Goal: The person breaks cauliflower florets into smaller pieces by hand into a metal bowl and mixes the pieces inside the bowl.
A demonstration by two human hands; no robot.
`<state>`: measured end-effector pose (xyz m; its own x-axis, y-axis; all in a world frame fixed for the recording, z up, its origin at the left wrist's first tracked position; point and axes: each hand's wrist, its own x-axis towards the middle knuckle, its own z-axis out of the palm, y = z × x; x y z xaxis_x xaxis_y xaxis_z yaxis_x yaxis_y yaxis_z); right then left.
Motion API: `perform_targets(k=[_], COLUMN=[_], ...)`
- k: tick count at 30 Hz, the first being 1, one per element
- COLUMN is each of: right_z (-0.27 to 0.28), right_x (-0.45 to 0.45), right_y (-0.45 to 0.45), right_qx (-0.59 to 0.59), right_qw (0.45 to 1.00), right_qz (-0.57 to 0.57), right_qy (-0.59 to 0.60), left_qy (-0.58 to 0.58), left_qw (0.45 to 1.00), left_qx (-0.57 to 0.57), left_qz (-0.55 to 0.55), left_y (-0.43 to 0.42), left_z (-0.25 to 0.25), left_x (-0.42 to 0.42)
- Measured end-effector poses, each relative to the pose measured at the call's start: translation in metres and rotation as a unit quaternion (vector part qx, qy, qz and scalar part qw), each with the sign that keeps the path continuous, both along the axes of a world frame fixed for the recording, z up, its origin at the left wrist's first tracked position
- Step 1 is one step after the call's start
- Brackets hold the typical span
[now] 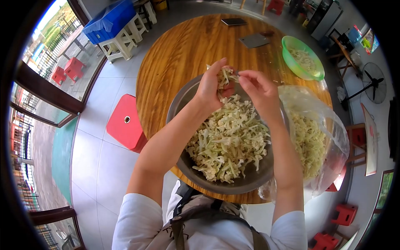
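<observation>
Pale green and cream chopped cauliflower pieces fill much of a wide metal bowl at the table's near edge. Above the bowl's far side, my left hand is curled around a small clump of the pieces. Just to its right, my right hand has thumb and index finger pinched at the edge of that clump, on a small piece. Right of the bowl, a clear plastic bag holds more chopped pieces, partly hidden behind my right forearm.
The round wooden table carries a green basket of pale pieces at the back right, a cleaver-like grey blade and a dark flat object at the far side. A red stool stands to the left.
</observation>
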<state>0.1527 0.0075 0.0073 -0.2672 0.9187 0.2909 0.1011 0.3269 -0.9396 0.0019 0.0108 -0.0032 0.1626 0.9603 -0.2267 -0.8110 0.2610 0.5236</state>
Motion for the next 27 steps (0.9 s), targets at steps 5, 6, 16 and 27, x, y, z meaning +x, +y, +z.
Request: perform_targets(k=[5,6,16,27], right_z=[-0.008,-0.01,-0.001,-0.001], right_x=[-0.004,-0.002,-0.001,0.007], right_y=[0.002,0.003,0.002,0.004], right_qx=[0.118,0.133,-0.014,0.042], right_qw=[0.991,0.988,0.99,0.998], right_qz=[-0.009,-0.013,-0.001,0.056], right_qy=[-0.059,-0.072,0.137,0.002], left_qy=[0.053,0.055,0.049,0.07], left_qw=[0.998,0.998,0.996,0.997], left_qx=[-0.031,-0.016,-0.029,-0.029], left_qz=[0.008,-0.008,-0.067,-0.032], left_y=[-0.005,-0.002,0.0,-0.002], left_z=[0.01,0.005,0.0,0.003], left_x=[0.006,0.004,0.004,0.002])
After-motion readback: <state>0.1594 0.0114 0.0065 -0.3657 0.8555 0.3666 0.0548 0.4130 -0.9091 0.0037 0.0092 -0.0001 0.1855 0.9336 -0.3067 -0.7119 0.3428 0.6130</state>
